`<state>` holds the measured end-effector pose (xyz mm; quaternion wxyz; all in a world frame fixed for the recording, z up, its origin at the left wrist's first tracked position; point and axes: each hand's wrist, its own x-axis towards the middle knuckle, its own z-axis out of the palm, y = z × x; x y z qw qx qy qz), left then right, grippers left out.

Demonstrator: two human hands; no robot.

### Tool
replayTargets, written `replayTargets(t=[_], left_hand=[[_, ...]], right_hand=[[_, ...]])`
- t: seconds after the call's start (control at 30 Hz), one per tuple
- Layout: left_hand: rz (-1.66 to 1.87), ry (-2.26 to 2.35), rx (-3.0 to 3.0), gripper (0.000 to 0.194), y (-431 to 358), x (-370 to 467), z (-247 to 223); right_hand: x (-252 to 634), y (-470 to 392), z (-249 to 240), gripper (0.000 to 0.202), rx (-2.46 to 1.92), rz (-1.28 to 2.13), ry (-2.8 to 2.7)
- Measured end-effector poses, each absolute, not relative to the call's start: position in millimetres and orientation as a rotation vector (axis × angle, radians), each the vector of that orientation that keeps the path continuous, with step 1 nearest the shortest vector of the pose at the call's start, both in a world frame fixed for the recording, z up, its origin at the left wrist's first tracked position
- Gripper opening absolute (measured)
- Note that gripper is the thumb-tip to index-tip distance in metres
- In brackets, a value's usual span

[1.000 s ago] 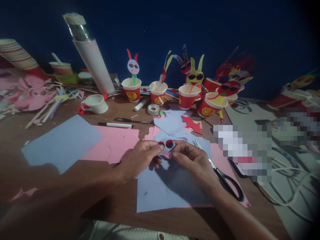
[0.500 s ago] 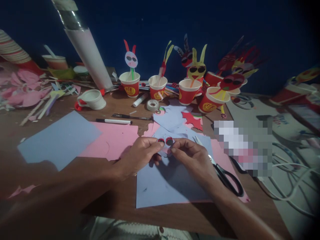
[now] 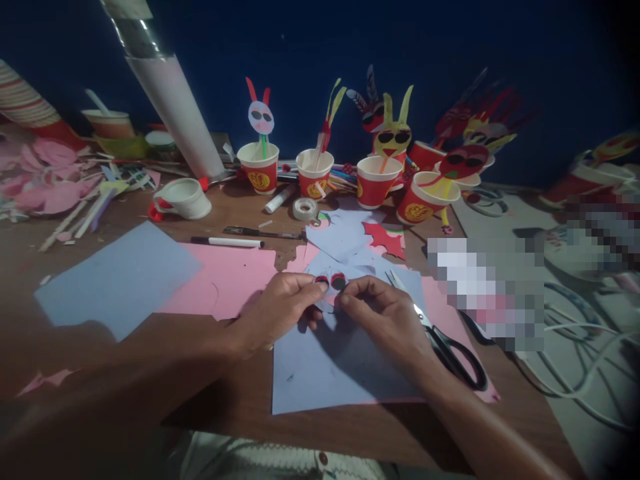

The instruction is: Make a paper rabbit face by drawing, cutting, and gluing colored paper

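A small pale paper face [image 3: 329, 300] with two black eyes edged in red is held up between my hands, over sheets of blue paper [image 3: 320, 373]. My left hand [image 3: 287, 303] pinches its left side, the thumb lying by the left eye. On the other side, my right hand [image 3: 380, 307] is closed with thumb and forefinger at the face's right edge, just below the right eye. Black-handled scissors [image 3: 453, 353] lie beside my right wrist, blades pointing away. Fingers cover part of the paper face.
Behind stand red paper cups [image 3: 259, 175] with paper animal heads on sticks. A marker [image 3: 227, 243], a black pen [image 3: 263, 233], a tape roll [image 3: 305, 209] and a white mug [image 3: 185, 199] lie nearer. Cables [image 3: 580, 360] run along the right; pink scraps [image 3: 47, 170] pile up left.
Both hands stay almost where they were, still holding the paper face. The whole view has shifted very slightly; nothing has been let go or picked up.
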<state>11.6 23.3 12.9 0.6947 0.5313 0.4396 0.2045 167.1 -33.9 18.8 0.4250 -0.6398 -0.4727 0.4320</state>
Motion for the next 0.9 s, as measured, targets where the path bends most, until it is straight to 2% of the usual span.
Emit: replayTargets(t=[0.63,0.9], left_hand=[[0.447,0.987,1.227,0.030,23.8,10.0,11.9],[0.466,0.982,1.191,0.028,24.9,10.7,13.2]], right_hand=[[166.1,-34.4,16.8,0.008,-1.586,1.054,-1.209],[173.0,-34.2,16.9,0.009,-1.473,1.092,-1.060]])
